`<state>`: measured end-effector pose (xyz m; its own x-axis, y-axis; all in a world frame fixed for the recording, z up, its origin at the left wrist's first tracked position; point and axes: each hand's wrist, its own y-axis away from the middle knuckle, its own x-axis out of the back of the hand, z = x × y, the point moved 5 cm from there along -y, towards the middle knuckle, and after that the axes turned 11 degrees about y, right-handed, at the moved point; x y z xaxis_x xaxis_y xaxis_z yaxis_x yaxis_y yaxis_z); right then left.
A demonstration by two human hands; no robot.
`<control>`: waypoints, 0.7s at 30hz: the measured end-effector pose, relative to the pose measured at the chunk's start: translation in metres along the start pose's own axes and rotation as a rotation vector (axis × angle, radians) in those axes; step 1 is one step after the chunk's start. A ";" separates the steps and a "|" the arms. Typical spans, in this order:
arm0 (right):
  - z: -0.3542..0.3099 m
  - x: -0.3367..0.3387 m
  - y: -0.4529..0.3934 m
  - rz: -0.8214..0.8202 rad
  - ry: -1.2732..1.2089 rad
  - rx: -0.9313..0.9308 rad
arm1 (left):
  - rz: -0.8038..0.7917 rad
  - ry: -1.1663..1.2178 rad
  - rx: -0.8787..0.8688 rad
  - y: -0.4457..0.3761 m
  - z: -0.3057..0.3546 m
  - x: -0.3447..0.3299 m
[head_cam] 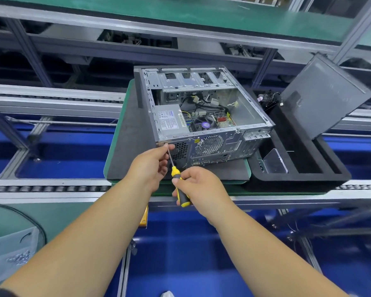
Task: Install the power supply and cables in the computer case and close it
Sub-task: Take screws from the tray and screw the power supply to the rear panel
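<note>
At frame centre, the right hand [198,185] grips a screwdriver [178,181] while the left hand [152,166] pinches its shaft against the open computer case [204,116].

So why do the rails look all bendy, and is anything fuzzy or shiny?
Head view: the wide lens bows the rails near the edges; the case in the middle is sharp, the bottom corners smear; soft glare sits on the panel; both hands, left and right, and the screwdriver show clearly.
</note>
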<state>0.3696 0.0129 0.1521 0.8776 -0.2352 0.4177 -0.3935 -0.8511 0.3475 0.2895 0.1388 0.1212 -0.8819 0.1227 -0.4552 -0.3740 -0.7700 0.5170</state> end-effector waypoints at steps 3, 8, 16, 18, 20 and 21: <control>-0.002 0.000 0.001 -0.006 -0.040 -0.018 | -0.018 0.007 -0.004 -0.001 0.000 -0.001; -0.006 -0.004 0.005 -0.039 -0.118 -0.057 | -0.054 0.004 0.000 -0.003 -0.002 0.004; -0.006 -0.008 0.006 -0.093 -0.275 -0.127 | -0.133 0.096 0.034 -0.001 -0.001 0.000; -0.006 -0.011 0.004 -0.109 -0.281 -0.164 | -0.129 0.117 0.038 0.000 -0.001 0.001; -0.004 -0.014 0.002 -0.103 -0.286 -0.274 | -0.116 0.120 0.031 0.000 0.000 0.001; -0.003 -0.016 0.001 -0.099 -0.307 -0.330 | -0.106 0.117 0.029 0.000 0.000 0.001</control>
<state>0.3543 0.0173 0.1484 0.9363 -0.3308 0.1178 -0.3258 -0.6936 0.6425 0.2882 0.1385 0.1208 -0.7981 0.1272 -0.5889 -0.4730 -0.7378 0.4816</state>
